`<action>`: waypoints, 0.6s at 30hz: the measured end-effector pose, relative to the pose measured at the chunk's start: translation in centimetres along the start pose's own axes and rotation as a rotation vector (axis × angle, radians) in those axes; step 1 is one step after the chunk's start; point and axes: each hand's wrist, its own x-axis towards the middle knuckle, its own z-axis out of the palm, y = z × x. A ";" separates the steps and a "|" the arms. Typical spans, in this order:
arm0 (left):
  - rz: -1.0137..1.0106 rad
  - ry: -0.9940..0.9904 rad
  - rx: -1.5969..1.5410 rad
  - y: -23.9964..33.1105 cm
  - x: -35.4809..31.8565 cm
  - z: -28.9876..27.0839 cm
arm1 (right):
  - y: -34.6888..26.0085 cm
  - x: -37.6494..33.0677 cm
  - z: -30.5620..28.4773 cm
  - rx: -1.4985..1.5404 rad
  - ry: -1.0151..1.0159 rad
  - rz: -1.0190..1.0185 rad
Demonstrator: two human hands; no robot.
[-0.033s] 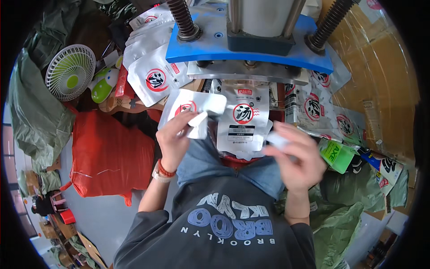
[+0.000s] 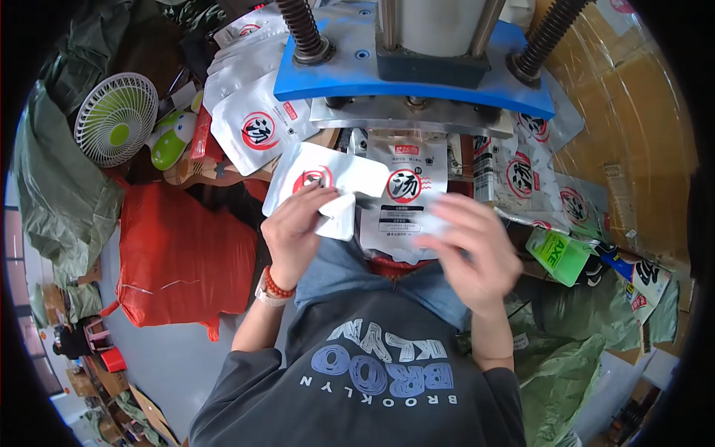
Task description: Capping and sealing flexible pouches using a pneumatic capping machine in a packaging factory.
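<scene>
My left hand [image 2: 294, 231] is closed on a silver foil pouch [image 2: 289, 173] with a red circle and black lettering. The pouch's top is folded over and partly torn or cut, with white flaps beside my fingers. My right hand [image 2: 484, 257] is smeared by motion; its fingers pinch a small whitish piece [image 2: 433, 222], too blurred to name. Between my hands a second printed pouch [image 2: 402, 216] hangs over my lap, its upper end beneath the press's metal bar [image 2: 406, 115].
A press with a blue plate [image 2: 417, 88] and springs stands ahead. Pouches [image 2: 253, 134] are stacked left of it, others [image 2: 521, 179] lie right. A small fan [image 2: 118, 119] and a red bag [image 2: 182, 261] are at left, a green box [image 2: 555, 257] and cardboard [image 2: 633, 149] at right.
My right hand has moved left with the whitish piece, closer to the pouch. The left hand's pouch has shifted slightly to the right.
</scene>
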 end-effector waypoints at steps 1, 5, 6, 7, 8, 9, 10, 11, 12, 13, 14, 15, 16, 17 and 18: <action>0.103 -0.018 0.001 0.9 0.1 -0.2 | 0.2 0.4 0.7 -0.047 -0.109 -0.038; 0.378 -0.204 -0.189 4.3 1.5 -3.1 | -2.9 0.5 -0.4 0.171 -0.164 -0.095; 0.419 -0.225 -0.244 5.1 1.7 -3.6 | -3.6 0.8 -1.1 0.216 -0.168 -0.062; 0.406 -0.233 -0.316 5.3 1.4 -3.3 | -4.0 0.9 -1.6 0.259 -0.172 -0.026; 0.372 -0.281 -0.315 5.4 1.7 -2.9 | -3.7 1.0 -1.5 0.232 -0.148 0.028; 0.338 -0.328 -0.314 5.4 2.2 -2.2 | -2.9 1.2 -1.3 0.205 -0.125 0.082; 0.227 -0.351 -0.410 4.3 1.7 0.0 | -1.2 0.6 -0.5 0.233 -0.046 0.161; 0.094 -0.420 -0.618 2.4 1.3 2.5 | 0.9 -0.6 0.6 0.232 -0.015 0.295; -0.142 -0.508 -0.752 1.3 0.8 4.7 | 2.7 -1.4 1.3 0.310 0.008 0.500; -0.382 -0.590 -0.873 0.8 0.6 6.5 | 4.2 -1.9 1.7 0.391 0.033 0.700; -0.463 -0.572 -0.932 0.8 0.6 7.6 | 5.1 -1.9 1.7 0.386 0.037 0.701; -0.545 -0.552 -0.989 0.8 0.7 8.3 | 5.8 -1.9 1.6 0.276 0.012 0.631; -0.536 -0.547 -0.967 0.8 0.9 8.5 | 6.2 -1.9 1.4 0.170 -0.017 0.563; -0.538 -0.549 -0.967 0.8 1.2 8.5 | 6.4 -1.6 1.0 0.169 -0.017 0.566; -0.506 -0.580 -0.922 0.8 1.5 8.5 | 6.4 -1.1 0.5 0.152 -0.077 0.607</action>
